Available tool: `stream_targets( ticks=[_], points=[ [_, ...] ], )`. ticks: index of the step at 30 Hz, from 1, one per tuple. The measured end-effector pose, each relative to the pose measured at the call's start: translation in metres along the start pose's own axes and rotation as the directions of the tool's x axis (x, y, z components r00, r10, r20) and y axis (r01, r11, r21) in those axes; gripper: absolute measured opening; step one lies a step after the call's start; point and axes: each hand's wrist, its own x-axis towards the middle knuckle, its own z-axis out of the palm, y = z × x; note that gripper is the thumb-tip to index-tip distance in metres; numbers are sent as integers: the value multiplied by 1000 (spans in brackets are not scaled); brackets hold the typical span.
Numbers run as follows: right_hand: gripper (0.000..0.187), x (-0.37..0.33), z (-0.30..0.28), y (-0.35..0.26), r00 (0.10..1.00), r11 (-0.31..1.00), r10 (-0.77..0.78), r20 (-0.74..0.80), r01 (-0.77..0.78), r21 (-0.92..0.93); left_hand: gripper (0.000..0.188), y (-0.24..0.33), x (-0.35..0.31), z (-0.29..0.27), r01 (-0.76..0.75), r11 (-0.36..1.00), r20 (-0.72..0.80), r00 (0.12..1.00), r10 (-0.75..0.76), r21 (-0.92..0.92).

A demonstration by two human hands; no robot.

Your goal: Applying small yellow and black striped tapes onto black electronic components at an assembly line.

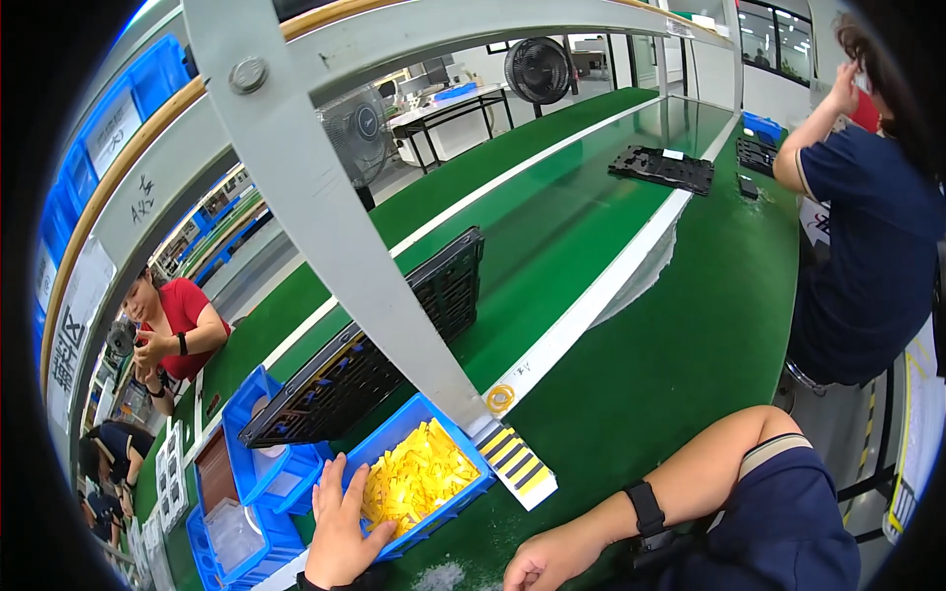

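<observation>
My left hand (340, 527) is at the near left side of a blue bin (471, 500), fingers spread and thumb over its rim. Small yellow strips (419, 478) fill that bin in a loose heap. Low in the view, my right hand (552, 563) is closed with its fingers curled, close to the green tabletop (631, 414). Whatever is inside those fingers, if anything, is hidden. A card with black and yellow stripes (517, 463) lies beyond the bin, beside a grey upright post (345, 217).
Black slotted trays (325, 389) lean across the bins behind the post. More blue bins (258, 537) stand at left. Yellow rings (501, 398) lie by the post's foot. A black tray (662, 169) lies farther along the bench. Co-workers sit at right (867, 236) and far left (187, 330).
</observation>
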Motion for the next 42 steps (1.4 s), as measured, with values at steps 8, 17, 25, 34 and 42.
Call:
stream_targets(
  ticks=[8,17,25,34,42],
  points=[
    [27,-1,0,1,1000,1000,-9,7,9,14,76,4,2,-1,13,1000,-11,1000,-13,-7],
    [25,4,-3,4,999,999,-32,34,32,-15,67,14,4,5,6,1000,-108,994,-8,-13],
    [25,3,-2,5,999,999,-36,21,36,1,68,18,5,8,-10,998,-84,996,16,68],
    [26,4,-2,5,999,1000,-20,25,20,1,69,23,4,5,3,997,-75,997,3,83],
    [25,5,-1,6,999,999,-38,19,38,15,69,18,5,8,8,996,-60,998,-3,94]
  ],
)
